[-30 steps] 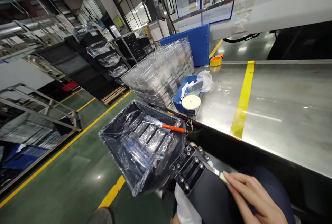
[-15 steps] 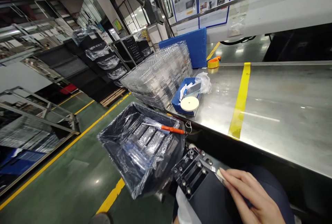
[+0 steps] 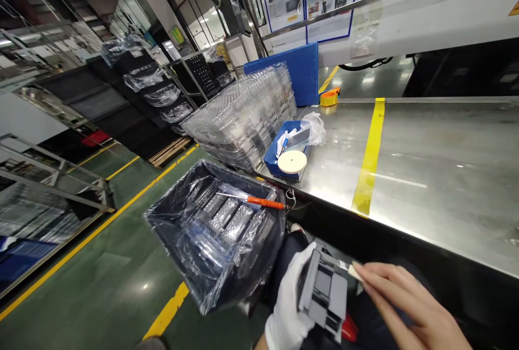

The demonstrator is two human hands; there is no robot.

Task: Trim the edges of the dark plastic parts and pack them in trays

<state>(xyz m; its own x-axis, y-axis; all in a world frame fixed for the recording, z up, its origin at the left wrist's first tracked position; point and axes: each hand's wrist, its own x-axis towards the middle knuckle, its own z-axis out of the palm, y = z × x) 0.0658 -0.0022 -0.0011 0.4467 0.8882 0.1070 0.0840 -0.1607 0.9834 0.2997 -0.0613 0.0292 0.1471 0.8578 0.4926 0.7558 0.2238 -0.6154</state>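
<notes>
My left hand (image 3: 290,301), in a white glove, grips a grey plastic part (image 3: 326,290) with slots and raised blocks, low in the head view. The bare right hand (image 3: 401,296) pinches a small blade with a cream-coloured grip (image 3: 356,271) between thumb and fingers. Its metal tip (image 3: 344,265) is at the part's upper right edge; whether it touches cannot be made out. Below the part a shiny red object (image 3: 349,329) shows, mostly hidden.
Left of my hands stands a dark bin (image 3: 174,247) lined with clear plastic, holding packed parts and an orange-handled tool (image 3: 265,202). On the metal bench (image 3: 438,150) are a blue tray (image 3: 271,162), a cream disc (image 3: 292,162), yellow tape (image 3: 328,99) and stacked clear trays (image 3: 243,117).
The part has been turned over: its dark face with metal studs showed before, its grey slotted face shows now. My gloved left hand has come up into view around it.
</notes>
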